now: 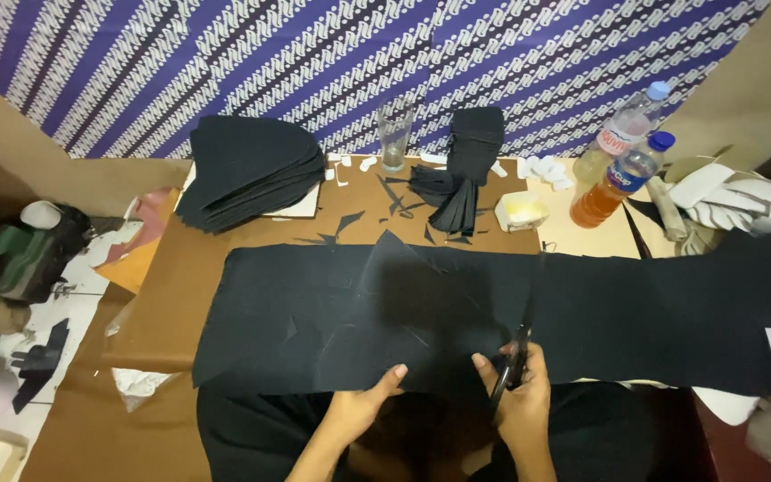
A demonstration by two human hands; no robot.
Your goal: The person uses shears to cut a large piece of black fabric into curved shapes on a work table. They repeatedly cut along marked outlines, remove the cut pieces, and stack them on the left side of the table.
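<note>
Black fabric (457, 312) under scissors (518, 344) in right hand (521, 393); left hand (368, 397) grips its edge

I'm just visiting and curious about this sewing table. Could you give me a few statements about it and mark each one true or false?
1. The right hand holds black scissors. True.
2. The left hand grips the wide black cloth sheet. True.
3. The clear drinking glass is full of orange drink. False: it looks empty.
4. The stack of cut black fabric pieces lies at the far right. False: far left.
</note>
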